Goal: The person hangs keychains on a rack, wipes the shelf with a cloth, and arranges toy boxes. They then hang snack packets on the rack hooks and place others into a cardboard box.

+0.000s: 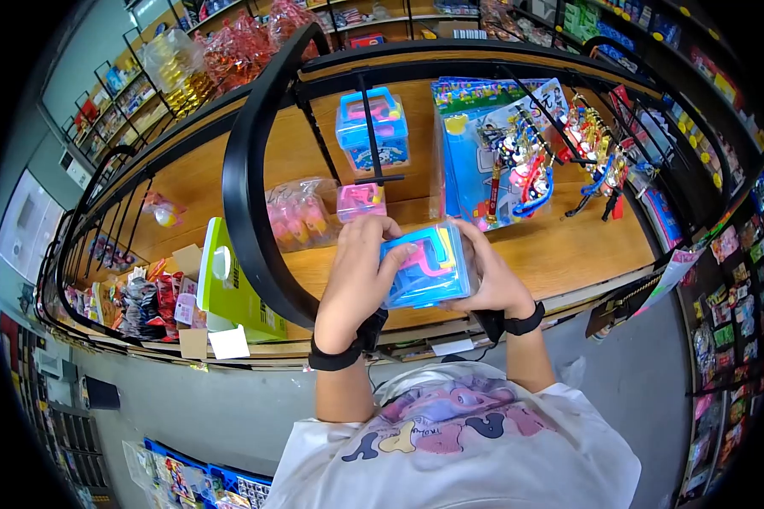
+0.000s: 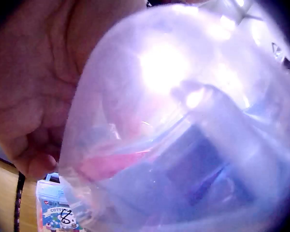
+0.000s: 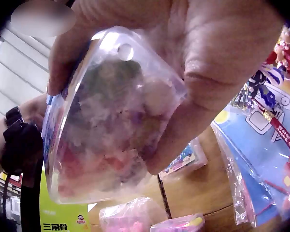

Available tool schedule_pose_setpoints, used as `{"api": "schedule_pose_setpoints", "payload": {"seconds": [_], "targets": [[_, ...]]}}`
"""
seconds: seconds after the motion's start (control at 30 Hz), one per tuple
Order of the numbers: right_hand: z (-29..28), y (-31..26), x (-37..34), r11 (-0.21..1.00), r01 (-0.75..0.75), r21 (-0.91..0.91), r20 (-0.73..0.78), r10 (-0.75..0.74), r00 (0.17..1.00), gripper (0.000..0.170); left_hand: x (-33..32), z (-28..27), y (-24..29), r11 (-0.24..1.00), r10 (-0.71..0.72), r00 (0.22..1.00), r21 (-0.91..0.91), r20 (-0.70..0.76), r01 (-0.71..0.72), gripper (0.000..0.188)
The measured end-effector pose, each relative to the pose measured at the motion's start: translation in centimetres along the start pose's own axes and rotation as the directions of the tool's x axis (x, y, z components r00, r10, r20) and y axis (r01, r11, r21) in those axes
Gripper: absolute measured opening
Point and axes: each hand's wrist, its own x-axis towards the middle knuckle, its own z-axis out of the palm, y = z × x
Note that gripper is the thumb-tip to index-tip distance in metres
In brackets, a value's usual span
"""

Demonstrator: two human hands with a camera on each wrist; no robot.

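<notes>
Both hands hold a small clear plastic box (image 1: 429,284) with a blue, pink and yellow handled lid, in front of the body above the shelf edge. My left hand (image 1: 356,263) grips its left side, the thumb lying across the lid. On the other side my right hand (image 1: 498,278) wraps round the box wall. In the right wrist view, the cloudy bottom of the box (image 3: 111,130) shows blurred coloured contents. Its clear plastic (image 2: 174,121) fills much of the left wrist view, beside the palm (image 2: 34,77).
A similar blue-lidded box (image 1: 372,140) stands farther back on the wooden shelf (image 1: 569,263). Near the hands are a small pink box (image 1: 361,202) and a bag of pink items (image 1: 301,216). Keychains (image 1: 530,170) hang at right before blue packets (image 1: 467,170). A black rail (image 1: 259,170) curves up at left.
</notes>
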Motion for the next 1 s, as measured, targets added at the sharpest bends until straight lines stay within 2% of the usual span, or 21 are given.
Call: {"api": "schedule_pose_setpoints", "payload": {"seconds": [0.03,0.17,0.23,0.27,0.33,0.43,0.47,0.5,0.53,0.57,0.63,0.73,0.77,0.87,1.0], "targets": [[-0.1,0.2,0.1,1.0,-0.002,0.007,0.012,0.001,1.0,0.105,-0.1,0.1,0.0,0.998,-0.062,0.998,-0.015,0.027,0.062,0.025],[-0.6,0.2,0.5,1.0,-0.022,-0.019,0.07,0.023,0.997,0.104,-0.7,0.7,-0.8,1.0,-0.024,0.999,-0.012,-0.049,0.024,0.026],[-0.7,0.1,0.6,0.995,-0.015,-0.101,0.101,0.025,0.995,0.104,-1.1,0.7,-1.1,1.0,-0.005,0.998,-0.008,-0.066,0.004,0.025],[-0.8,0.0,0.6,0.989,-0.009,-0.145,0.112,0.026,0.993,0.104,-1.2,0.6,-1.0,0.999,-0.045,0.998,-0.031,-0.043,0.044,0.025],[-0.9,-0.4,0.7,0.994,-0.02,-0.108,0.113,0.032,0.993,0.105,-1.4,0.4,-0.7,0.99,-0.115,0.993,-0.076,0.006,0.115,0.023],[-1.1,0.2,0.7,0.999,-0.039,-0.024,0.03,0.04,0.999,0.107,-1.7,0.5,0.8,0.993,-0.07,0.99,-0.104,-0.123,0.057,0.017],[-1.1,0.4,0.7,0.999,-0.045,0.01,-0.013,0.045,0.999,0.107,-1.8,0.8,1.0,0.977,-0.111,0.978,-0.199,-0.178,0.074,0.015],[-0.8,-0.4,1.1,0.985,-0.07,0.157,-0.041,0.077,0.996,0.108,-1.8,1.2,1.1,0.952,-0.158,0.96,-0.295,-0.229,0.086,0.013],[-0.8,-0.3,1.4,0.99,-0.045,0.136,-0.061,0.053,0.997,0.108,-1.8,1.5,1.2,0.916,-0.213,0.938,-0.389,-0.275,0.094,0.011],[-1.0,0.0,1.7,0.993,-0.024,0.115,-0.075,0.033,0.997,0.108,-1.3,2.1,0.4,0.949,-0.124,0.904,-0.316,-0.41,-0.013,0.008],[-1.2,0.5,2.5,0.999,0.006,0.048,-0.081,-0.002,0.997,0.108,-0.5,2.0,0.9,0.955,-0.161,0.872,-0.295,-0.461,0.021,0.008],[-0.4,-0.2,3.7,0.997,0.001,0.077,-0.097,0.007,0.995,0.107,0.6,1.9,0.9,0.963,-0.174,0.825,-0.268,-0.537,0.029,0.009],[-0.5,0.0,4.0,1.0,-0.005,-0.013,-0.081,0.004,0.997,0.108,0.9,1.8,0.9,0.968,-0.167,0.81,-0.251,-0.563,0.024,0.009],[0.8,-0.5,5.1,0.993,0.063,0.097,-0.085,-0.054,0.995,0.11,1.6,1.5,1.0,0.975,-0.163,0.772,-0.222,-0.614,0.029,0.011],[1.9,-0.4,6.1,0.974,0.051,0.219,-0.096,-0.03,0.995,0.11,2.6,1.1,1.8,0.983,-0.156,0.739,-0.178,-0.656,0.049,0.013]]}}
